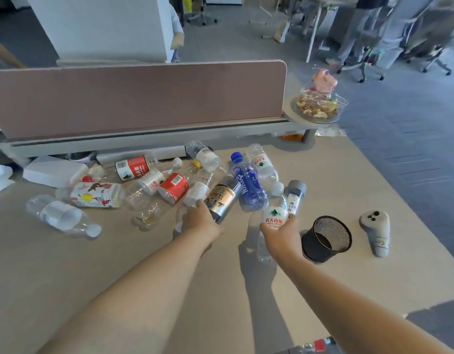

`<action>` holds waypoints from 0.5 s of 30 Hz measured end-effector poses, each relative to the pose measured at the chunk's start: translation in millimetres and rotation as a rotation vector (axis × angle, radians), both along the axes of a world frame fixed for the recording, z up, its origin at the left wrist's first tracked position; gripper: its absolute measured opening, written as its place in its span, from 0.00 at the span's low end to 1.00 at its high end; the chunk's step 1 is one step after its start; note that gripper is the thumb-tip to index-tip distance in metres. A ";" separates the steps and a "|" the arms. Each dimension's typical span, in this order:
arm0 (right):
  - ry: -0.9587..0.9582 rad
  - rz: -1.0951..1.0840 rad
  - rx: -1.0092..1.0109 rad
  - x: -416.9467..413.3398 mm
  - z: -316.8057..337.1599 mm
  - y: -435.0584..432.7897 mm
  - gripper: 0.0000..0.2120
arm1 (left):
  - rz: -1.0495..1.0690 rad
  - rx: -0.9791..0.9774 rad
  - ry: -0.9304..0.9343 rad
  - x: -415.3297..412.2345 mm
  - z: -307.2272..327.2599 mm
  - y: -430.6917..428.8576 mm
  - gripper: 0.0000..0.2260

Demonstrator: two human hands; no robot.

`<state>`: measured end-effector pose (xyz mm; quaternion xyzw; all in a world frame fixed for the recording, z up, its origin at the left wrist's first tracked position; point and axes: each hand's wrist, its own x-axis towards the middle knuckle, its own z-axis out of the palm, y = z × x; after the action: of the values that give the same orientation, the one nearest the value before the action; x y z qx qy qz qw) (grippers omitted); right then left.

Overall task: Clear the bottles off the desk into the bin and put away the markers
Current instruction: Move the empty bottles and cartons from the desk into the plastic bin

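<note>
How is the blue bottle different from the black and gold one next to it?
The blue bottle is tinted blue with a blue label, while the black bottle has a black, gold and silver label. The blue bottle lies free on the desk, whereas the left hand grips the black bottle at its near end. Both lie slanted, side by side.

Wearer's body, head view: two bare forearms, two bare hands.
The left forearm (144, 290) and right forearm (348, 302) are seen uncovered along their whole visible length, from the lower frame edge to the wrist, each slender and tapering toward the wrist. The left hand (201, 221) and right hand (279, 232) are bare as well; the backs are shown, the fingers mostly hidden from view.
</note>
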<state>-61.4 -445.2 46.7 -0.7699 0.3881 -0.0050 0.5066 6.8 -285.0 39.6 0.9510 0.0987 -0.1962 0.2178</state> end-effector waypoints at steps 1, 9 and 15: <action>-0.009 -0.019 -0.006 -2.0 5.7 1.1 0.21 | -0.020 -0.017 -0.032 4.5 9.8 2.8 0.41; 0.004 -0.274 -0.032 -74.5 15.3 29.5 0.23 | -0.180 -0.244 -0.167 -19.2 45.5 -9.8 0.38; -0.013 -0.478 -0.092 -187.8 7.4 27.2 0.20 | -0.447 -0.334 -0.129 -107.2 30.3 -63.4 0.37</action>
<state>-249.2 -418.0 54.1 -0.6784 0.5553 -0.1472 0.4579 -100.4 -348.4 69.9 0.9105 -0.1611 -0.1918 0.3289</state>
